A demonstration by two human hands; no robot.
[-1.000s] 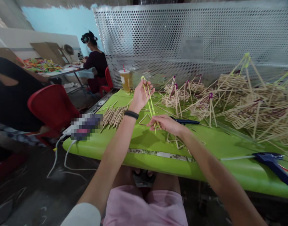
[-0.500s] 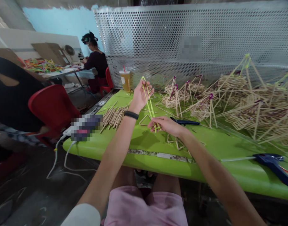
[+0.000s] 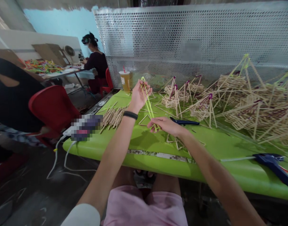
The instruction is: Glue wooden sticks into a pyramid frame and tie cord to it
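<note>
Over the green table [image 3: 144, 141], my left hand [image 3: 138, 95] is raised with its fingers closed round the upper ends of a few thin yellow-green sticks [image 3: 148, 102]. My right hand [image 3: 166, 125] pinches the lower ends of the same sticks just above the tabletop. The sticks run slanted between the two hands. A black band sits on my left wrist. A pile of loose tan sticks [image 3: 113, 116] lies left of my left forearm. Small stick triangles [image 3: 175, 142] lie flat under my right wrist.
Stacks of finished stick pyramids [image 3: 240, 97] fill the table's back right before a perforated metal screen. A blue glue gun [image 3: 273, 163] lies at the right edge, a blue tool [image 3: 184, 121] beyond my right hand, a drink cup [image 3: 125, 80] at the back. Another person [image 3: 95, 62] sits at a far table.
My left hand has shifted slightly left and lower with the stick tops, its fingers closing tighter. My right hand holds almost the same place.
</note>
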